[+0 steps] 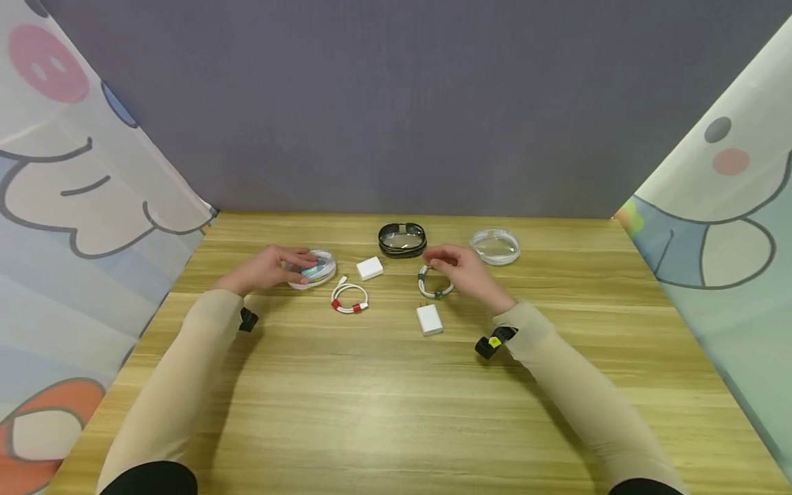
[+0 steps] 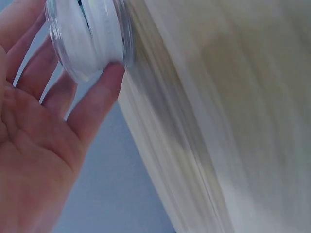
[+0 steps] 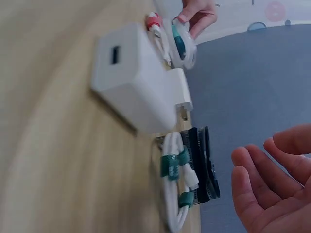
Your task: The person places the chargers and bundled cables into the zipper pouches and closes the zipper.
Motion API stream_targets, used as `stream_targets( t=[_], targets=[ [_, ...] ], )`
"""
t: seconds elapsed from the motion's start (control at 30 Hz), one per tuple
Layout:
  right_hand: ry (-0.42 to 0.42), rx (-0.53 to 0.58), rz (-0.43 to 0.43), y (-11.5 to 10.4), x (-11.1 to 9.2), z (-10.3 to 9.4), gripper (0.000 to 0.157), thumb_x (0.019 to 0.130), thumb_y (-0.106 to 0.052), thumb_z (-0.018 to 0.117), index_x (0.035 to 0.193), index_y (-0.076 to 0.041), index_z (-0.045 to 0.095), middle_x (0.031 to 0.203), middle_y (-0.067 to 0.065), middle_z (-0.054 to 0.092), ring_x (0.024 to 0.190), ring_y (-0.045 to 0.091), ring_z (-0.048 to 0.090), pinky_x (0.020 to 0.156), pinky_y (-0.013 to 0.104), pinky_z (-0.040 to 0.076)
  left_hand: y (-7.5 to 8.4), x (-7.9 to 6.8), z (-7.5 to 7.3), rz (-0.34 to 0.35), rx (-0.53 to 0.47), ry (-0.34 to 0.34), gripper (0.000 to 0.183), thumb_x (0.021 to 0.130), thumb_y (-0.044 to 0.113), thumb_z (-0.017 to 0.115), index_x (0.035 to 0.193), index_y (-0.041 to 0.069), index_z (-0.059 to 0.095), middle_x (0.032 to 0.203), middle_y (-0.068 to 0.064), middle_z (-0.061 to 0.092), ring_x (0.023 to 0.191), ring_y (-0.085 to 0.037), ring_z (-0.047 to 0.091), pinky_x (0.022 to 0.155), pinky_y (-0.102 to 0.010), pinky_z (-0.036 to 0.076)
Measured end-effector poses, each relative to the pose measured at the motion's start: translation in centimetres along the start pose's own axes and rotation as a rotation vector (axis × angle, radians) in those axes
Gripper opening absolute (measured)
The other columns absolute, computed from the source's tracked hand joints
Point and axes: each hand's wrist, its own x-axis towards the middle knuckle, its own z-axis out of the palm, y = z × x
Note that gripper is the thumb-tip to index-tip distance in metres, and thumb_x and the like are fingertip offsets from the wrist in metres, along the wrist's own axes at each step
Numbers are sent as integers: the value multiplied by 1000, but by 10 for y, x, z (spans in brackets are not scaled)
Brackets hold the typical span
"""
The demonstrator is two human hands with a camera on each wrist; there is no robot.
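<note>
In the head view my left hand is at a round clear case with a white rim; something teal shows inside. The left wrist view shows the thumb and fingers of the left hand gripping opposite sides of the case. My right hand hovers by a coiled white cable with green ties. In the right wrist view, the fingers of the right hand are loosely bent and apart from that cable, holding nothing.
A white charger plug lies in front of the green-tied cable. Another white plug is near a coiled white cable with red ties. Farther back are a black-rimmed case and a white-rimmed case. A grey panel stands behind the table.
</note>
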Motion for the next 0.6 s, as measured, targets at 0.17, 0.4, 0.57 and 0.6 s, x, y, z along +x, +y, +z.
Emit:
stream_targets(
  t=[0.17, 0.4, 0.57, 0.6],
  targets=[
    [-47, -46, 1, 9, -16, -5, 27, 100, -10, 60, 122, 4, 66, 119, 16, 68, 107, 27, 65, 94, 40, 51, -4, -20, 1, -25, -35, -53, 41, 82, 21, 83, 121, 13, 73, 141, -3, 57, 145, -28, 30, 108, -34, 36],
    [-30, -35, 19, 22, -34, -21, 25, 99, -9, 61, 121, 1, 68, 117, 17, 69, 107, 28, 65, 90, 32, 52, -4, -47, 4, 1, -54, -93, 42, 82, 20, 82, 122, 15, 73, 142, -4, 56, 146, -31, 28, 98, -7, 29],
    [-28, -6, 36, 31, -43, -36, 27, 100, -9, 60, 123, 5, 66, 119, 18, 68, 111, 32, 64, 90, 22, 49, -2, -61, 7, -4, -41, -117, 43, 80, 23, 83, 122, 22, 73, 146, -1, 52, 146, -30, 28, 96, -7, 32],
    [-29, -1, 41, 32, -44, -40, 28, 100, -8, 60, 123, 6, 65, 119, 19, 68, 111, 33, 64, 90, 21, 49, -2, -63, 7, 1, -36, -119, 43, 80, 23, 83, 122, 22, 73, 146, -1, 52, 146, -30, 29, 96, -7, 32]
  ],
)
